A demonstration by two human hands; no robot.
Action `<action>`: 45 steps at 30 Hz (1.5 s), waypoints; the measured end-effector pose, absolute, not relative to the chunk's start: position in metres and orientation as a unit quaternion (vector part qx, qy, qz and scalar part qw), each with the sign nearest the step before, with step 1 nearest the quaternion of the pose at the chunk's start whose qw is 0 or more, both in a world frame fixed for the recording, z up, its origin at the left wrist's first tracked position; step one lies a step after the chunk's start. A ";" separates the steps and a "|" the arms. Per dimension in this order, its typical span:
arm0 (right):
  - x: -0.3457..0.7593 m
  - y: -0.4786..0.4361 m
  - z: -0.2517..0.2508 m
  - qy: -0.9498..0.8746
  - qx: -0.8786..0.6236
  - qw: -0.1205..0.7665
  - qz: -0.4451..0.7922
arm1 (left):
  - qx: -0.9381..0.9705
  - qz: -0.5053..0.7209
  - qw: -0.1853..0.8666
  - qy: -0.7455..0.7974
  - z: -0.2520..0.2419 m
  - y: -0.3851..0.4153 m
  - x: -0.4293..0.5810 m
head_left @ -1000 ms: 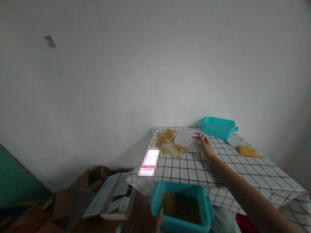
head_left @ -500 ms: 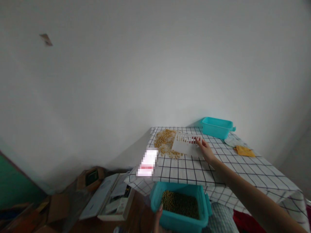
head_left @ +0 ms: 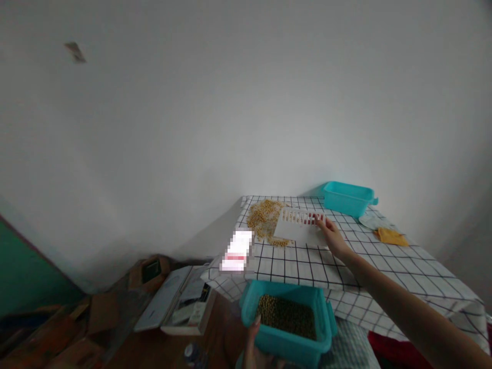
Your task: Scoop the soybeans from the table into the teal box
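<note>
My right hand [head_left: 332, 239] pinches a likely light, stiff, slotted white panel [head_left: 298, 232] by its right end, my left hand [head_left: 251, 342] the near, probably heavy bean bin [head_left: 289, 347] at its left rim.

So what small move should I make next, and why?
Perhaps sweep the loose beans a little toward the near bin with the white board: your right hand holds it beside them, and your left hand grips that bin by the table's near edge.
</note>
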State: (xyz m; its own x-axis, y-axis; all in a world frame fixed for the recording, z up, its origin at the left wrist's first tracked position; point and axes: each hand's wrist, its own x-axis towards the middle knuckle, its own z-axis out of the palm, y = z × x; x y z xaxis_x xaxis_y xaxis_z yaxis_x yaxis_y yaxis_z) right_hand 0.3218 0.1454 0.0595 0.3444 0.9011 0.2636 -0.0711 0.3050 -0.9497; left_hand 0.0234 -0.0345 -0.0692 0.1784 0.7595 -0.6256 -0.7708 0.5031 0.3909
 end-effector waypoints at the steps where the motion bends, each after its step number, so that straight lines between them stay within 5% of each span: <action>1: 0.325 0.145 0.060 -0.434 -0.471 0.678 0.362 | -0.032 0.504 0.763 0.403 -0.062 -0.036 0.025; 45: 0.345 0.085 0.022 -0.358 -0.512 0.736 0.260 | -0.050 0.534 0.751 0.385 -0.008 -0.051 0.029</action>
State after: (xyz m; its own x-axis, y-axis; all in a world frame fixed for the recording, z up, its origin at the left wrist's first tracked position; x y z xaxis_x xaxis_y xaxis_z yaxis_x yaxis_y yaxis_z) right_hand 0.3446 0.0845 0.0219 0.6080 0.7499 0.2607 -0.0158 0.3398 -0.9404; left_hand 0.0293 -0.0512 -0.0082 0.1336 0.7637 -0.6316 -0.8412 0.4244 0.3352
